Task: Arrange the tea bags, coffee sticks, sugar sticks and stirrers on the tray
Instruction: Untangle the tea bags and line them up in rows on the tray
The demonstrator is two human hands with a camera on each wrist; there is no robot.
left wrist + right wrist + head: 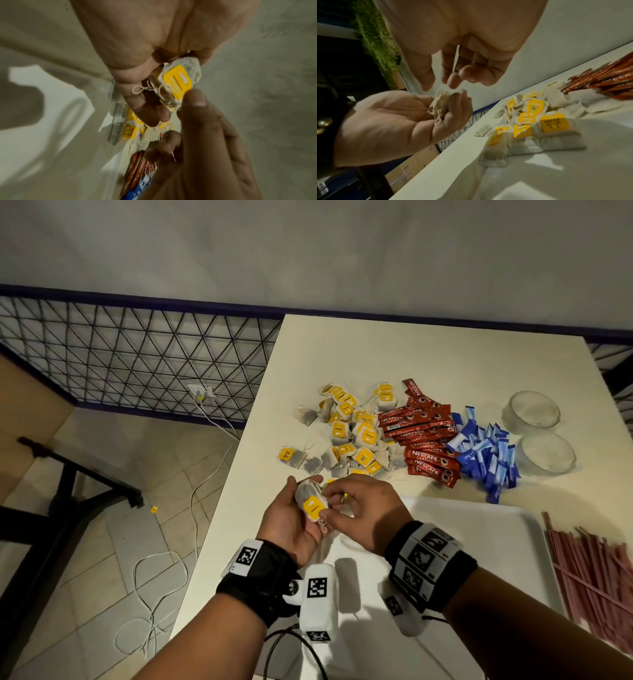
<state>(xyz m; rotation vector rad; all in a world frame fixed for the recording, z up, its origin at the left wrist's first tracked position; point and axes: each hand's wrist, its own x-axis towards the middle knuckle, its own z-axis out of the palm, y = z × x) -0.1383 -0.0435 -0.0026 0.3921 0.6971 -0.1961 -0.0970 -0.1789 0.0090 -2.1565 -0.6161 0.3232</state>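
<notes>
The left hand [291,518] cups a small stack of tea bags [312,505], fingers curled round it, above the table's [376,350] left edge. The right hand [363,513] pinches the stack's near corner by thumb and fingertips [195,100].

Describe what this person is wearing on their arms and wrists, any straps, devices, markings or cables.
Both forearms are bare, no sleeves. Each wrist carries a black strap with white panels printed with square black-and-white code markers. A white, rounded camera housing with the same markers hangs under the left wrist, and a smaller white unit under the right. Black cables trail from them.
</notes>
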